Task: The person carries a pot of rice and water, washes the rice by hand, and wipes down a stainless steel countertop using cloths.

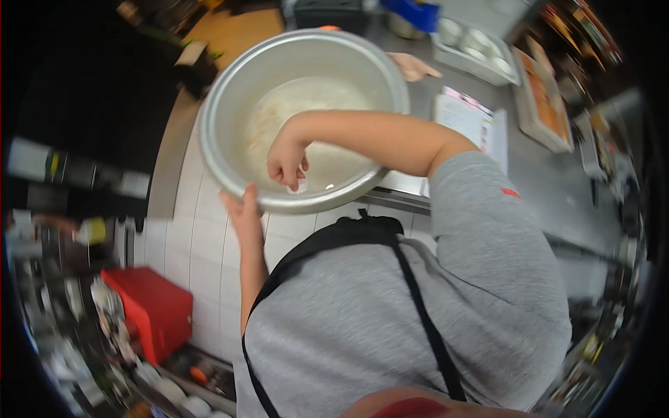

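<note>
A large round metal pot (233,76) fills the upper middle of the view, with whitish, cloudy contents (313,94) in its bottom. My left hand (244,207) grips the near left rim of the pot, thumb and fingers on the metal. Inside the pot, close to the near wall, my right hand (286,161) has its fingers curled together around a small white and reddish piece (300,182). The exact kind of piece is too small to tell.
Another person's hand (412,67) lies beyond the pot's right side. Papers (468,122), a container of white items (474,43) and a tray of orange food (543,97) rest on the metal counter (557,188). A red bin (153,313) stands at lower left.
</note>
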The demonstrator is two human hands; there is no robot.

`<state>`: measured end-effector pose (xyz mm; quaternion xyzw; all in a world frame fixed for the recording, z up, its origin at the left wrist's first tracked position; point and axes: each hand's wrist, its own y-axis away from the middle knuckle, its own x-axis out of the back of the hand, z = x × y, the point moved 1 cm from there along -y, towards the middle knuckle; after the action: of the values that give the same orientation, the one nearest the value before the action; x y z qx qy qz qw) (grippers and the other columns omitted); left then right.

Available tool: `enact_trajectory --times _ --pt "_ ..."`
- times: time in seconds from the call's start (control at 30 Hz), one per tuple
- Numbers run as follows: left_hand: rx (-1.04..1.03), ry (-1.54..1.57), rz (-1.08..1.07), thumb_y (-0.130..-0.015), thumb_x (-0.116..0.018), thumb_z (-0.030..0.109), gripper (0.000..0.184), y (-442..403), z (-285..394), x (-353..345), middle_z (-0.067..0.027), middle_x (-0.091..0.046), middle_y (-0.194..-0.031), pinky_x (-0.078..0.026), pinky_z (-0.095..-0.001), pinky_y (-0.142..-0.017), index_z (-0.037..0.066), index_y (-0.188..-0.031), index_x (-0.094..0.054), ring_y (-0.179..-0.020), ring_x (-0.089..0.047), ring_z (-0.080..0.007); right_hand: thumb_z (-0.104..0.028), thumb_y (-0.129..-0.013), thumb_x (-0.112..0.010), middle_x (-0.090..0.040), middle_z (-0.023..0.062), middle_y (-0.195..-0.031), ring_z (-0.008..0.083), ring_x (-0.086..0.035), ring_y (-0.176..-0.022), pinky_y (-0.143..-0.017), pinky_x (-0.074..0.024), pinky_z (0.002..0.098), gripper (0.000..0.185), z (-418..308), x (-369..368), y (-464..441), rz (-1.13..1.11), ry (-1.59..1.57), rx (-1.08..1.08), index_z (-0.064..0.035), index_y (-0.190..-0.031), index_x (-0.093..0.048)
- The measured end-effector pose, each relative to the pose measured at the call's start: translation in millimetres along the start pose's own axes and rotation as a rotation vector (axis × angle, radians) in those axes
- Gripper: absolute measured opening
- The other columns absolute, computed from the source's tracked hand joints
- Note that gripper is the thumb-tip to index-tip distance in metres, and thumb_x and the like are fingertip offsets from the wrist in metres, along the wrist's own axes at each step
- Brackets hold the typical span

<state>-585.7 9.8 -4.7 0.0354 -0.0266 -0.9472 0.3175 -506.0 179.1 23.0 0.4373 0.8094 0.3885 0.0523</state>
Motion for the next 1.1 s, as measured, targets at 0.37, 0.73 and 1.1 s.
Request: enact_trajectory --times 0.37,0.73,1.1 --pt "-0.018 0.043 -0.062 -0.084 -0.051 0.02 0.046 1.8 -2.4 -3.8 -0.0176 -0.044 -0.116 -0.043 -0.0346 -0.085 -0.002 -0.12 -0.031 -0.103 -0.048 -0.0234 -0.012 -0.058 -0.07 -0.063 0.0104 -0.086 0.0261 -0.06 -0.08 -0.063 -0.0476 0.0403 0.028 67.5 -50.8 72.1 0.496 0.457 -0.723 -0.0085 -0.085 -0.067" --pt "0.062 0.048 -0.087 -0.087 -0.051 0.023 0.041 22.4 5.5 -22.5 -0.0149 -0.049 -0.102 -0.047 -0.0292 -0.062 0.002 -0.114 -0.029 -0.077 -0.054 -0.0185 -0.009 -0.065 -0.067 -0.061 0.0132 -0.1 0.0317 -0.058 -0.093 -0.073 -0.0483 0.0444 0.027 99.8 -42.3 83.6 1.021 0.396 -0.735 -0.0064 -0.091 -0.065" --pt "0.029 0.015 -0.452 -0.086 -0.054 0.016 0.035 11.2 -37.3 33.2 -0.0039 -0.047 -0.069 -0.04 -0.0208 -0.048 0.001 -0.11 -0.034 -0.054 -0.044 -0.0084 -0.013 -0.077 -0.058 -0.055 0.008 -0.09 0.0249 -0.054 -0.087 -0.075 -0.0422 0.0336 0.011 51.4 -123.4 140.3 1.79 0.179 -0.195 -0.0046 -0.084 -0.055"
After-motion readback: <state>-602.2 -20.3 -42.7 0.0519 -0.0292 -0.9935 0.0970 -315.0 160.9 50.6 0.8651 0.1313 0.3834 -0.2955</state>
